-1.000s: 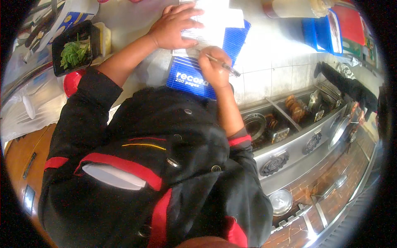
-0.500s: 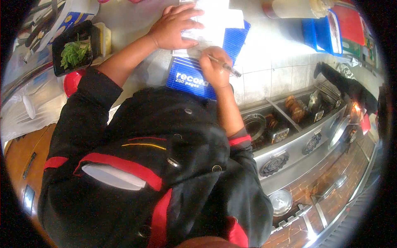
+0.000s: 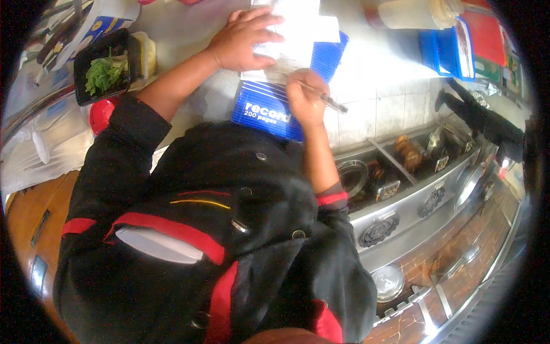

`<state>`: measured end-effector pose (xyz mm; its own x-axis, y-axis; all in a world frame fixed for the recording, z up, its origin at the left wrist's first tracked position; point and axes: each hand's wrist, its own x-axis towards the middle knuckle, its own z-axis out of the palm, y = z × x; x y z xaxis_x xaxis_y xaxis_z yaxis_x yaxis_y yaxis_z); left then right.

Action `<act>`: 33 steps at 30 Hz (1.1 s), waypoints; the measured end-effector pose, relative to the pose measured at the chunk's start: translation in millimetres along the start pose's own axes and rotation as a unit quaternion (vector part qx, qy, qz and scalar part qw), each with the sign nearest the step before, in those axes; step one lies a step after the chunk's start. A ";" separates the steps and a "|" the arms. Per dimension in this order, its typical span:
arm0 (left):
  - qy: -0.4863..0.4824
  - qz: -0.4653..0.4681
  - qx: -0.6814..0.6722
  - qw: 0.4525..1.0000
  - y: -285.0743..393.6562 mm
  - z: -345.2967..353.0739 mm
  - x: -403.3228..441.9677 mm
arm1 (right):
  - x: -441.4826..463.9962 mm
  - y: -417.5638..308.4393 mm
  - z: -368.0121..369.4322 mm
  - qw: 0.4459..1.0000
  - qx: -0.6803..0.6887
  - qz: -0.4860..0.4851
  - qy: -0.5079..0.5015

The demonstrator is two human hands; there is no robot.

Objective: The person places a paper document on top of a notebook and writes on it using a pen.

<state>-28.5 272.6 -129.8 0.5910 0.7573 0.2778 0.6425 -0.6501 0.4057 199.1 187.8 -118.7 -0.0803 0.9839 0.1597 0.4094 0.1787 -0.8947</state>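
Observation:
A blue record book [image 3: 266, 109] with "record 200 pages" on its cover lies on the counter in front of me. White paper sheets [image 3: 298, 54] rest over it, partly washed out by glare. My left hand [image 3: 246, 43] lies flat on the sheets with its fingers spread. In my right hand [image 3: 307, 96] is a pen [image 3: 332, 104], pinched between thumb and fingers. The hand rests at the lower right part of the sheets, over the book; the writing tip is hidden.
At the left stands a black tray [image 3: 78, 71] of green leaves, near a red bowl [image 3: 103, 114]. A blue container [image 3: 435, 51] and a pale bottle [image 3: 401, 12] are at upper right. Below them runs a steel stove [image 3: 395, 221]. Another person's dark sleeve [image 3: 487, 120] reaches in at right.
My right hand has moved slightly to the right with the pen. My left hand stays on the sheets. The other person's arm at far right has shifted.

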 end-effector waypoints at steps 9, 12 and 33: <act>-0.012 -0.011 -0.001 1.000 1.6 -0.7 0.0 | 0.6 -2.9 -4.9 0.999 -0.018 0.016 -0.023; -0.008 -0.006 -0.005 1.000 0.1 2.9 -0.5 | -0.2 -3.4 -6.8 0.998 -0.054 0.010 -0.023; -0.009 -0.012 0.005 1.000 2.1 0.7 -1.1 | 0.7 -3.0 -2.4 0.999 -0.044 0.015 -0.009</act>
<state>-27.6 270.3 -129.8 0.5834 0.7719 0.2526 0.6615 -0.6320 0.4037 200.0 188.0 -114.9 -0.0824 0.9886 0.1263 0.4899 0.1505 -0.8587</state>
